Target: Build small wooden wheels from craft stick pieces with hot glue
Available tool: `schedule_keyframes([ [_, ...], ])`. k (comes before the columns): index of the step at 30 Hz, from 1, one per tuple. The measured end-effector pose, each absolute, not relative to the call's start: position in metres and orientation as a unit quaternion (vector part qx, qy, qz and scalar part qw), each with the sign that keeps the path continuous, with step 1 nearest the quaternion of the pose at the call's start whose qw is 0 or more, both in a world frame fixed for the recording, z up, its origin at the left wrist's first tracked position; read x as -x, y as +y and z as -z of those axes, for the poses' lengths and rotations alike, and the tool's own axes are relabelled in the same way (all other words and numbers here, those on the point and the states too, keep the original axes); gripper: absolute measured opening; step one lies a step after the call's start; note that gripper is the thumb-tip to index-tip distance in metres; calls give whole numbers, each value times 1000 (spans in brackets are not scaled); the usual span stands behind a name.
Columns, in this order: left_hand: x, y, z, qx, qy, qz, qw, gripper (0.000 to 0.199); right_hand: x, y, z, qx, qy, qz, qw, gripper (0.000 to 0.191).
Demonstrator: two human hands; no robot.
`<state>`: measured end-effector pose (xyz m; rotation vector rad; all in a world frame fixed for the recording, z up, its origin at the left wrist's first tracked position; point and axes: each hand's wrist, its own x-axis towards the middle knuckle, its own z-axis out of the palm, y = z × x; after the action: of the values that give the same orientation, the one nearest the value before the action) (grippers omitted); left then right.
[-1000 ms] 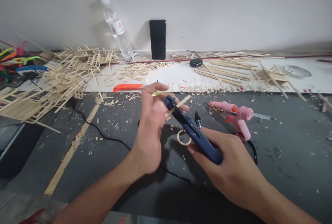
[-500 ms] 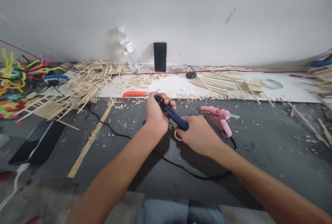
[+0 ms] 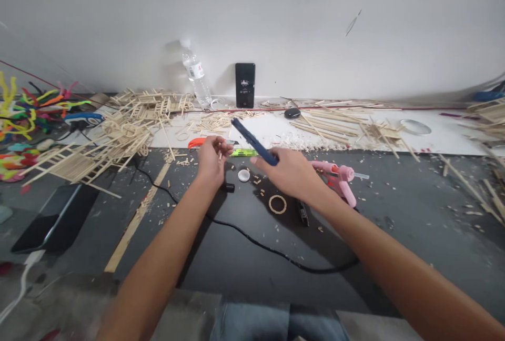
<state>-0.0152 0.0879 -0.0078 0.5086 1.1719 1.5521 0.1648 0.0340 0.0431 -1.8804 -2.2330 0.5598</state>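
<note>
Blue tool, wrapped by right hand, slants left toward desk's far edge; left of it, half-curled left hand, contents unclear.

From my remote seat I see both hands bare: the left hand, just below and left of the dial's centre, and the right hand, toward 4 o'clock. The left forearm runs bare out to 7 o'clock, the right forearm bare to 4, each broadening toward the edge. At 6 o'clock I make out faded blue trousers, denim by their look, paler on the left, with a darker stretch beside a straight boundary.
</note>
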Motion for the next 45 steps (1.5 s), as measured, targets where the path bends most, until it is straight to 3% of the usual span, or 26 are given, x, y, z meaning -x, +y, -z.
schedule_keyframes([
  [7, 45, 84, 14, -392, 534, -590, 462, 29, -146, 120, -12, 708, -691, -58, 134, 42],
  [13, 34, 66, -1, -514, 480, -573, 421, 15, -142, 148, 16, 724, -670, -55, 155, 41],
  [15, 27, 62, -3, -539, 450, -576, 418, 24, -138, 148, 22, 719, -670, -64, 176, 40],
  [21, 18, 57, 0, -559, 393, -579, 445, 17, -127, 120, -1, 652, -682, -106, 313, 44],
  [26, 11, 48, -5, -562, 368, -560, 485, 22, -156, 58, -37, 525, -713, -220, 409, 21],
  [31, -10, 28, -4, -580, 353, -520, 519, 23, -191, 7, -26, 451, -716, -299, 441, 11],
  [38, -25, 8, 4, -654, 371, -397, 525, 14, -219, -15, -10, 469, -723, -300, 409, 5],
  [45, -12, 15, -3, -768, 422, -241, 418, 4, -230, -20, 3, 496, -761, -263, 324, 16],
])
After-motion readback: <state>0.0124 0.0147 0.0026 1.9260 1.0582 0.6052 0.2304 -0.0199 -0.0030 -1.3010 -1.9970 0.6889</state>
